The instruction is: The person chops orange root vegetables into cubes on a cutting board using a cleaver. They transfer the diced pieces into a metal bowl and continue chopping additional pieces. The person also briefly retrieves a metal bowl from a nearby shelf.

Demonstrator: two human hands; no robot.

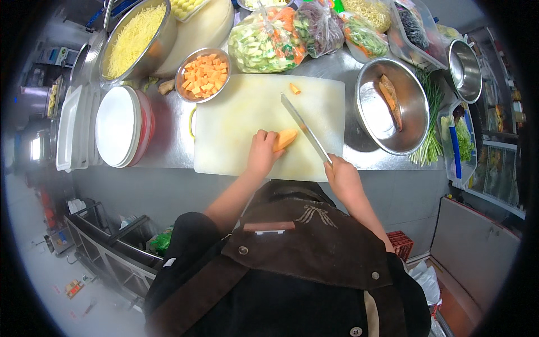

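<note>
My left hand grips a peeled orange sweet potato piece against the white cutting board. In my right hand is the handle of a kitchen knife, its blade slanting up and left over the board, apart from the piece. A small orange offcut lies near the board's far edge. At the board's far left corner a metal bowl holds orange cubes. To the right, a larger steel bowl contains a long, partly peeled sweet potato.
Left stand stacked white lids and white trays. A steel pot of yellow shreds is behind them. Bags of cut vegetables line the back. Green onions and a plastic container lie far right.
</note>
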